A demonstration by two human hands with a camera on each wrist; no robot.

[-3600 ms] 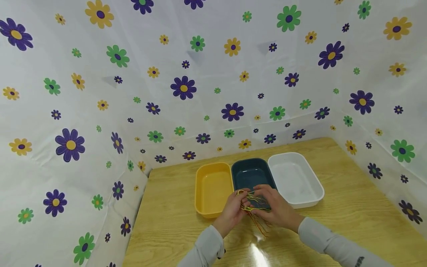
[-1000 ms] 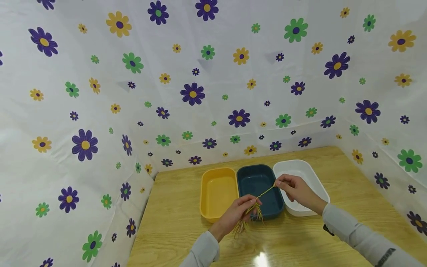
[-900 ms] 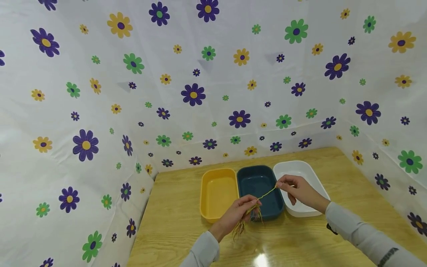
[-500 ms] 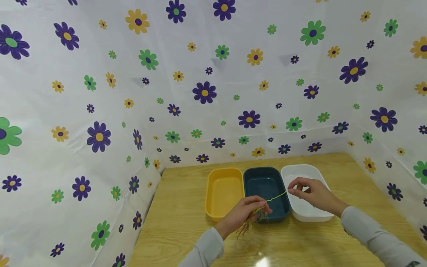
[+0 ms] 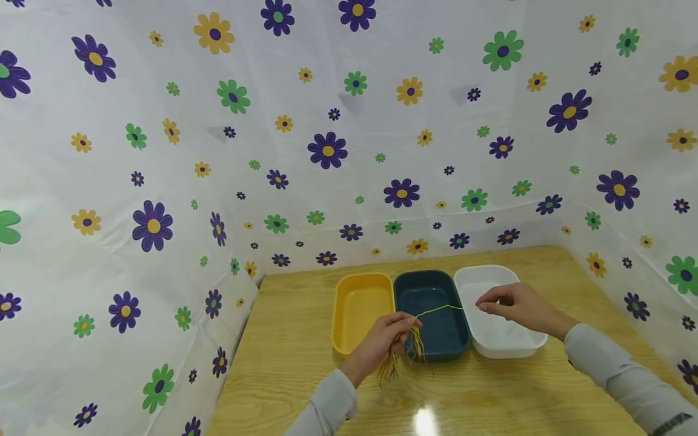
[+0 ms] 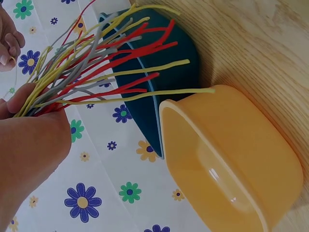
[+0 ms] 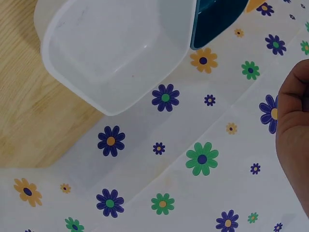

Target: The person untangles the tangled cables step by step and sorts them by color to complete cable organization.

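My left hand (image 5: 382,339) grips a loose bundle of thin strings (image 6: 106,67) in red, yellow and grey, their free ends fanned out. In the head view the bundle hangs below the fingers, in front of the dark teal tray (image 5: 405,284). One yellow string (image 5: 436,309) runs from the left hand towards my right hand (image 5: 518,306), bending slightly over the teal tray. The right hand's thumb and index finger pinch its far end above the white tray (image 5: 540,344). Only part of the right hand shows at the right wrist view's edge.
A yellow tray (image 5: 336,315) stands left of the teal one, and the three trays sit side by side on a wooden table (image 5: 289,339). A white flowered sheet (image 5: 349,121) rises behind the table and at both sides.
Both hands were close together at the bundle. The right hand has since moved right, drawing one yellow string out across the teal tray; that string looked straighter a second ago.
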